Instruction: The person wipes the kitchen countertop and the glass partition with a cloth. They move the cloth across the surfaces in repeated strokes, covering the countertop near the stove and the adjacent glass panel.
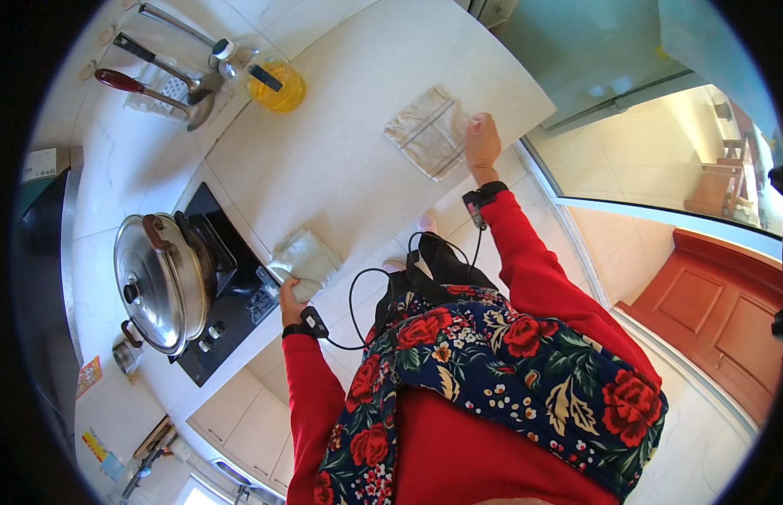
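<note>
Head view: the left hand (290, 305) touches a pale cloth (311, 255) by the edge of the counter (332, 135). The right hand (483, 145) curls beside a striped cloth (427, 133) there. I can't tell if either grips. Work looks partway; what's left doesn't show.

The head-worn fisheye view looks steeply down, close above the wearer's floral garment (526, 370), facing the white countertop (324, 151), with the black stove (240, 290) at left.

Bright light glints off the pot lid (153, 282); outer edges bend
</note>
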Demonstrator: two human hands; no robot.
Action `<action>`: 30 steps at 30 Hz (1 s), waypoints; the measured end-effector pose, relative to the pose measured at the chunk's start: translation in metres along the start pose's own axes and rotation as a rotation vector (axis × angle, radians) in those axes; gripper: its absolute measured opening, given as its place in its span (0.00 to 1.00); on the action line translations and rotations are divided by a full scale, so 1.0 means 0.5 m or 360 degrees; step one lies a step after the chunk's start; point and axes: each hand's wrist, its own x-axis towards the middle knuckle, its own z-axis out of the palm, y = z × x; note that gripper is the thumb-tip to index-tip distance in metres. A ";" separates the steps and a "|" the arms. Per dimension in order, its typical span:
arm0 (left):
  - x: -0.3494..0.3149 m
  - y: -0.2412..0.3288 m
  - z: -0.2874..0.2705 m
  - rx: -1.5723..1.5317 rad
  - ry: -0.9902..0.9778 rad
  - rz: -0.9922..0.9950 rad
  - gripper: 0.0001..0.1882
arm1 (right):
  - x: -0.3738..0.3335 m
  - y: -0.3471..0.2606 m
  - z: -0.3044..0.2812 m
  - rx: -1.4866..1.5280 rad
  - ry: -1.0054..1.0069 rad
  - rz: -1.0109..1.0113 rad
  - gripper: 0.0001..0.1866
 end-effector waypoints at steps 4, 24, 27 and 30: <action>0.002 0.029 -0.035 -0.0031 0.0080 0.0027 0.32 | -0.010 0.037 -0.001 -0.0178 0.0009 -0.0045 0.09; -0.004 0.038 0.002 -0.0477 0.0083 -0.0185 0.17 | -0.118 -0.048 -0.041 -0.0299 -0.0510 -0.1104 0.13; -0.011 0.052 0.004 -0.0135 0.0169 0.0068 0.16 | -0.158 -0.061 -0.044 -0.0359 -0.0694 -0.1074 0.12; -0.005 0.048 0.003 -0.0180 0.0160 0.0007 0.19 | -0.156 -0.063 -0.025 -0.0370 -0.0615 -0.1067 0.10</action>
